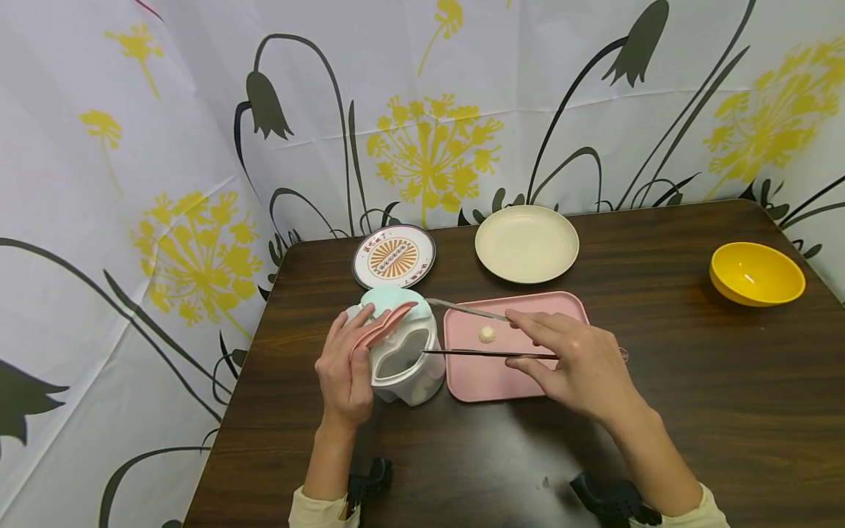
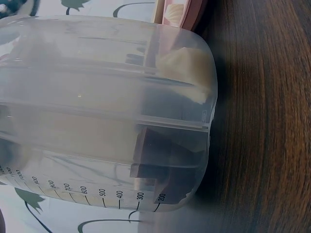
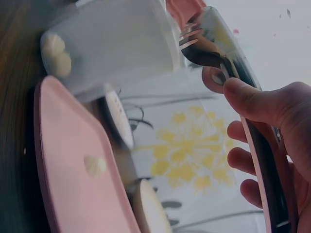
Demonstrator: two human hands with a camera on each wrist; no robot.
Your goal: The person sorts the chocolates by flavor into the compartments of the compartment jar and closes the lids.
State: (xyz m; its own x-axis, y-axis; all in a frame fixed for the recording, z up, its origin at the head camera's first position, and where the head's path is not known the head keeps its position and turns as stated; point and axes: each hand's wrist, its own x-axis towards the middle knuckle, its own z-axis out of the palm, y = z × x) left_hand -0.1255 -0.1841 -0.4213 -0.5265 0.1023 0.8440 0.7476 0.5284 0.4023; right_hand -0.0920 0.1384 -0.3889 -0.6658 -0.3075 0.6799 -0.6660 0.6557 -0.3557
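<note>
A clear storage container [image 1: 429, 381] with a mint-green and white top stands left of a pink tray [image 1: 515, 381]. My left hand [image 1: 345, 378] holds up its pink flap lid [image 1: 385, 328], exposing one opening. With my right hand [image 1: 587, 363] I grip metal tongs [image 3: 265, 150], arms spread apart. One tip has fork tines [image 3: 191, 34], and the tongs' ends reach the container's top edge. Nothing shows between the tips. Pale dumpling-like pieces [image 3: 57, 56] and dark brown pieces [image 2: 167, 160] lie inside the container in separate compartments. One small whitish piece [image 1: 487, 334] rests on the tray.
Behind the container lies a patterned white plate [image 1: 394, 257]. A cream plate [image 1: 527, 243] sits behind the tray, and a yellow bowl [image 1: 757, 275] stands at the far right of the dark wooden table [image 1: 693, 389]. A flowered cloth hangs along the back.
</note>
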